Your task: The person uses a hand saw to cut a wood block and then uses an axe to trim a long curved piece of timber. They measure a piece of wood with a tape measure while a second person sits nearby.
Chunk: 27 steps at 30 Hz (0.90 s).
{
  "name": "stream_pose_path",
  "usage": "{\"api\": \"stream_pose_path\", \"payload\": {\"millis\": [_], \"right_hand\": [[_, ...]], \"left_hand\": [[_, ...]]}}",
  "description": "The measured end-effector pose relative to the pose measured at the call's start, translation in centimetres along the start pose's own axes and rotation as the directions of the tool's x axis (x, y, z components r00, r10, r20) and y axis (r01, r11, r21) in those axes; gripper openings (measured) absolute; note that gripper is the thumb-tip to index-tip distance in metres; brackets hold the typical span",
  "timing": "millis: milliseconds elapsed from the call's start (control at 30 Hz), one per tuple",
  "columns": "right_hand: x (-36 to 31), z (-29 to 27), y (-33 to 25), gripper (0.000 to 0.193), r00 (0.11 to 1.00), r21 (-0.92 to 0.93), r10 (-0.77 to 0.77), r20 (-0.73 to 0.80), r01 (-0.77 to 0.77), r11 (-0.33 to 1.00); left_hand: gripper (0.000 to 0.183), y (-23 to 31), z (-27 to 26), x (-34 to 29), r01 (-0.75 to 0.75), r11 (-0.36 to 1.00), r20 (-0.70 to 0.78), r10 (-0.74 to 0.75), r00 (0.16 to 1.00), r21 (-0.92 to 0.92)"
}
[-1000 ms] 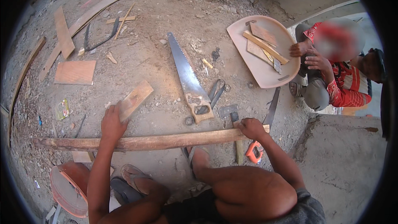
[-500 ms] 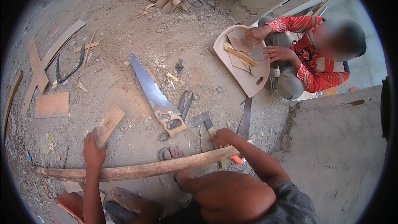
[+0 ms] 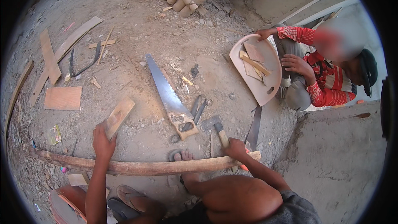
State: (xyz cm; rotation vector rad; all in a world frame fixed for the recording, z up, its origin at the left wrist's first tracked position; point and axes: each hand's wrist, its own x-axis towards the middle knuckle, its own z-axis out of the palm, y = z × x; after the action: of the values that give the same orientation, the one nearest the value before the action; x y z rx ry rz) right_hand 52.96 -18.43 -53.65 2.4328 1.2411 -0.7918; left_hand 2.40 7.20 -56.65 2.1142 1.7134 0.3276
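Dusty ground [image 3: 132, 37] beside a grey concrete wall [image 3: 336, 153]

From the head view, looking down, I see the left hand [image 3: 103, 143] with a short board [image 3: 119, 116], its near end pinched between thumb and fingers, the rest slanting away over the dirt. The right hand [image 3: 236, 148] has its fingers curled together at the handle of a hammer [image 3: 222, 135]; I can't tell whether they close on it. Just below, a long timber [image 3: 145, 168] runs crosswise under both forearms.

Past the hands lies a wood-handled saw [image 3: 166, 91], with pliers [image 3: 199, 108] just beside it. Off to the left is a rectangular panel [image 3: 63, 98]. At right a co-worker in red sleeves crouches, one hand [image 3: 265, 34] on the rim of a pinkish plastic seat [image 3: 259, 95] that bears wood offcuts [image 3: 255, 62].
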Motion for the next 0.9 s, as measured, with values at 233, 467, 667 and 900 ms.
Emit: {"api": "stream_pose_path", "payload": {"millis": [233,467,667,900], "right_hand": [[3.0,-6.4,-3.9,0.039,0.907,0.185,-0.109,-0.408,0.199,0.962],[6.6,-13.7,-12.4,0.034,0.905,0.836,-0.308,-0.293,0.399,0.376],[0.6,-9.3,-18.4,0.04,0.958,0.867,-0.283,0.052,0.098,0.489],[-1.1,-11.3,-24.5,0.037,0.85,0.722,-0.516,0.108,0.29,0.629]], "left_hand": [[0.069,0.1,-0.2,-0.3,-0.021,0.999,-0.067,0.018,0.998,-0.044],[0.068,0.1,-0.6,2.8,0.025,0.999,-0.148,-0.029,0.989,-0.027],[0.069,-1.1,-0.2,2.6,0.064,0.984,-0.203,-0.098,0.974,-0.167],[0.067,-0.5,-1.4,1.5,0.053,0.983,-0.126,-0.076,0.989,-0.176]]}}
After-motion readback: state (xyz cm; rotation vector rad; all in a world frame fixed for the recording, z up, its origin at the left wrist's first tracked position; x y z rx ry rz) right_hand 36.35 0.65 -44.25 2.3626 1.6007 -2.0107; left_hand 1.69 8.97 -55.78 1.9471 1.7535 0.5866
